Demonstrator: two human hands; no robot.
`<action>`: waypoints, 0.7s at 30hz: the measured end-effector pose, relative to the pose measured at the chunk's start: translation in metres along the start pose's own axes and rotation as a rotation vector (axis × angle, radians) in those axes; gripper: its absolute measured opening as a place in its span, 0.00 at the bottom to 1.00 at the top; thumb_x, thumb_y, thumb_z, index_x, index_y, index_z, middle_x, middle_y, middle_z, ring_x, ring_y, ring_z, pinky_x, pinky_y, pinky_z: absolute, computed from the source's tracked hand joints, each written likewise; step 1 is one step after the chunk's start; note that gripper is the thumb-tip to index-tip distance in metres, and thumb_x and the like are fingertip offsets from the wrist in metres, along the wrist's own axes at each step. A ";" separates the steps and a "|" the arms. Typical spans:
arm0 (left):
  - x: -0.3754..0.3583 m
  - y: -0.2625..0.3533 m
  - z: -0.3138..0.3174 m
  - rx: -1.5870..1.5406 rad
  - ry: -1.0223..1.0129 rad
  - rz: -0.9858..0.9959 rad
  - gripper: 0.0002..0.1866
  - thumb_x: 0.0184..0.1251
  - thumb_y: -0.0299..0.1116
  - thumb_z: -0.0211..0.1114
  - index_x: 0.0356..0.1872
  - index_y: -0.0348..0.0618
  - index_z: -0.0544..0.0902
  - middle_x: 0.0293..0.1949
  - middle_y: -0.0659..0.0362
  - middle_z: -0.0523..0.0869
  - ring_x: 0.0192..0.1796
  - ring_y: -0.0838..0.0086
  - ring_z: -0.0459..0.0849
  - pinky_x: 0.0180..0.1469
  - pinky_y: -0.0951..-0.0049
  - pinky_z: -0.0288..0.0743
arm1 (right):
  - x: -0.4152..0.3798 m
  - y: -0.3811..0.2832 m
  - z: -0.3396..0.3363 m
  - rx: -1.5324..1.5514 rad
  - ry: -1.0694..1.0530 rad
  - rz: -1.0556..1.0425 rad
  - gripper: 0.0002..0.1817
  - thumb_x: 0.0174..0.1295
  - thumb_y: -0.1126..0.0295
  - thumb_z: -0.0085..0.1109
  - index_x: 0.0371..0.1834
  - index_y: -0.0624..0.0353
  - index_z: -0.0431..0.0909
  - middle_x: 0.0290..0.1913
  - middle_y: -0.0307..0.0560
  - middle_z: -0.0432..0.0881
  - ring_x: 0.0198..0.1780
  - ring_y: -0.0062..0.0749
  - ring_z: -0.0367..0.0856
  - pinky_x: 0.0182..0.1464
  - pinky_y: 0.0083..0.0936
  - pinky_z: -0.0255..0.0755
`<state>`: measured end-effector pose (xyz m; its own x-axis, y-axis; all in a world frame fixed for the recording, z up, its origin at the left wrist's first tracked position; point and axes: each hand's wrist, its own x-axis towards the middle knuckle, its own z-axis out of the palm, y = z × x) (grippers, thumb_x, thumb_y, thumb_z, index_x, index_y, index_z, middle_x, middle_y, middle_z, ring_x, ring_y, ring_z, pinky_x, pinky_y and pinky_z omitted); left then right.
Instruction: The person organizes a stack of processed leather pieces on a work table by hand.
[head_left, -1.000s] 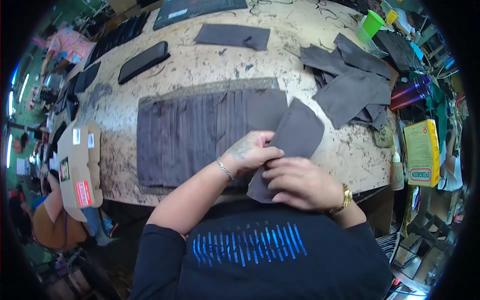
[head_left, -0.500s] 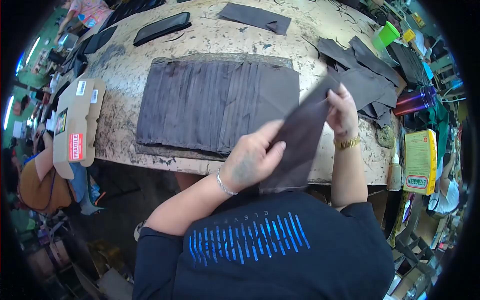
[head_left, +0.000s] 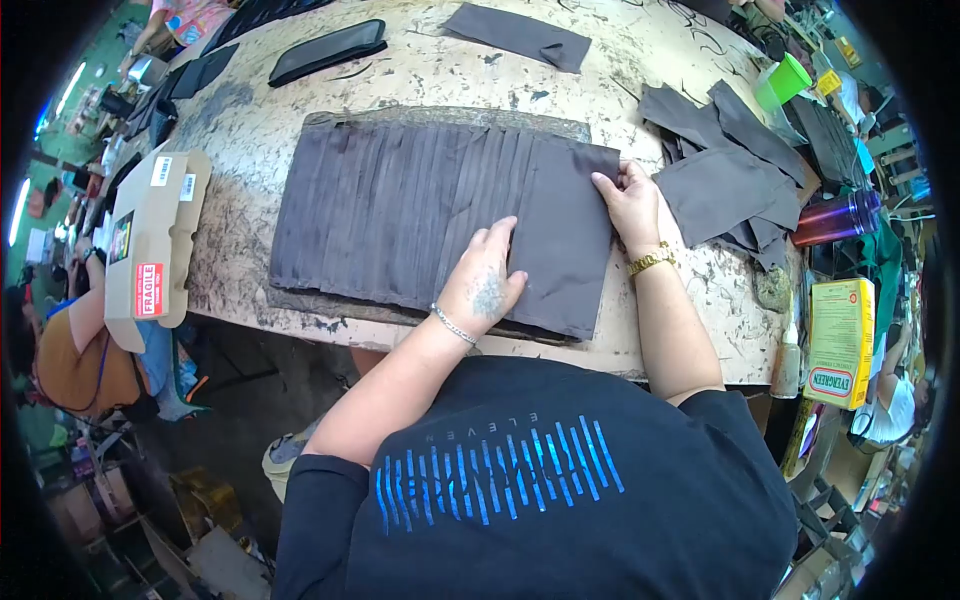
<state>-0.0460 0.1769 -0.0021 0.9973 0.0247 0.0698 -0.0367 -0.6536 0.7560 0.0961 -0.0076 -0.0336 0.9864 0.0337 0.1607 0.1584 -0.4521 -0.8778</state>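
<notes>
A dark grey-brown fabric piece [head_left: 565, 240] lies at the right end of a row of overlapping fabric pieces [head_left: 390, 210] of the same colour. Beneath the row, the edge of a worn board [head_left: 400, 116] shows. My right hand [head_left: 635, 205] pinches the upper right edge of the end piece, thumb on top and fingers partly hidden behind it. Flat on the row rests my left hand [head_left: 485, 285], fingers stretched out near the end piece's left edge and thumb reaching onto that piece.
To the right lie loose fabric pieces [head_left: 725, 190], a green cup [head_left: 783, 82], a purple tumbler [head_left: 835, 218], a bottle [head_left: 787, 362] and a yellow box [head_left: 840, 335]. A cardboard carton [head_left: 180, 240] stands left. Behind are a dark case [head_left: 328, 55] and another fabric piece [head_left: 515, 35].
The fabric piece, held tilted in the air between both hands, now lies on the row's right end. My left hand has let go and flattened; my right hand has moved down and left.
</notes>
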 end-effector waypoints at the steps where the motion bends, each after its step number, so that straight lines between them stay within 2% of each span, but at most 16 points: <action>1: -0.001 0.000 0.001 0.000 -0.006 -0.004 0.33 0.45 0.25 0.66 0.57 0.39 0.65 0.39 0.50 0.76 0.27 0.69 0.77 0.36 0.72 0.74 | 0.004 0.013 0.004 0.066 -0.003 -0.001 0.12 0.49 0.70 0.64 0.34 0.63 0.76 0.24 0.41 0.78 0.24 0.21 0.73 0.31 0.19 0.69; 3: -0.003 0.002 0.001 0.012 0.000 0.024 0.28 0.46 0.24 0.65 0.53 0.38 0.68 0.38 0.49 0.74 0.30 0.65 0.77 0.37 0.70 0.74 | 0.002 0.009 0.006 0.049 -0.001 0.007 0.12 0.49 0.70 0.64 0.34 0.63 0.76 0.23 0.40 0.78 0.24 0.21 0.72 0.31 0.19 0.69; 7: -0.006 0.007 0.001 0.057 -0.006 0.060 0.25 0.47 0.23 0.64 0.51 0.37 0.70 0.39 0.48 0.72 0.33 0.60 0.77 0.40 0.67 0.73 | 0.004 0.016 0.008 0.049 -0.014 0.019 0.12 0.49 0.70 0.64 0.35 0.62 0.76 0.23 0.40 0.78 0.24 0.22 0.73 0.30 0.20 0.69; 9: -0.006 0.013 -0.002 0.055 -0.096 -0.017 0.23 0.49 0.23 0.63 0.49 0.35 0.70 0.40 0.47 0.70 0.37 0.56 0.77 0.42 0.65 0.73 | -0.001 -0.004 0.005 -0.010 0.011 0.002 0.12 0.49 0.70 0.64 0.36 0.62 0.75 0.23 0.41 0.78 0.24 0.23 0.74 0.30 0.21 0.70; 11: -0.007 0.012 0.001 0.077 -0.097 -0.004 0.22 0.49 0.24 0.63 0.48 0.34 0.71 0.41 0.47 0.70 0.38 0.55 0.77 0.43 0.64 0.73 | -0.002 -0.014 0.001 -0.144 0.017 -0.012 0.14 0.49 0.70 0.64 0.37 0.62 0.75 0.22 0.42 0.78 0.24 0.26 0.76 0.30 0.22 0.70; 15: -0.007 0.015 0.000 0.112 -0.122 -0.006 0.20 0.51 0.26 0.62 0.47 0.33 0.71 0.42 0.47 0.69 0.39 0.52 0.77 0.44 0.63 0.73 | 0.001 -0.009 0.003 -0.092 0.029 0.020 0.14 0.48 0.70 0.64 0.37 0.63 0.74 0.20 0.41 0.77 0.22 0.26 0.76 0.29 0.22 0.70; 17: -0.006 0.016 -0.001 0.123 -0.127 -0.002 0.20 0.52 0.26 0.62 0.47 0.32 0.71 0.42 0.46 0.69 0.39 0.51 0.77 0.44 0.63 0.74 | -0.001 -0.019 -0.001 -0.182 -0.029 0.067 0.19 0.48 0.70 0.64 0.44 0.63 0.72 0.27 0.45 0.78 0.28 0.29 0.77 0.33 0.23 0.71; 18: -0.006 0.016 0.000 0.136 -0.136 0.008 0.20 0.52 0.26 0.62 0.47 0.32 0.70 0.42 0.46 0.69 0.39 0.51 0.77 0.43 0.62 0.74 | 0.000 -0.020 -0.001 -0.180 -0.020 0.063 0.19 0.48 0.70 0.64 0.44 0.63 0.72 0.27 0.45 0.78 0.28 0.29 0.77 0.33 0.23 0.71; 20: -0.006 0.016 -0.002 0.150 -0.143 0.027 0.20 0.53 0.27 0.62 0.47 0.33 0.70 0.42 0.45 0.68 0.39 0.50 0.77 0.43 0.61 0.74 | 0.005 -0.021 0.000 -0.278 0.100 -0.082 0.27 0.47 0.69 0.65 0.51 0.62 0.68 0.38 0.50 0.76 0.38 0.35 0.75 0.41 0.26 0.70; 21: -0.006 0.018 -0.003 0.171 -0.161 0.009 0.20 0.53 0.28 0.62 0.47 0.33 0.70 0.42 0.45 0.68 0.39 0.50 0.77 0.43 0.61 0.74 | 0.015 -0.024 0.001 -0.278 0.106 -0.086 0.27 0.47 0.69 0.65 0.51 0.62 0.68 0.38 0.50 0.76 0.38 0.35 0.75 0.41 0.26 0.70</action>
<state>-0.0530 0.1674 0.0128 0.9949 -0.0937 -0.0387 -0.0481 -0.7725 0.6333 0.1067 0.0042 -0.0106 0.9574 -0.0042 0.2886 0.2093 -0.6787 -0.7040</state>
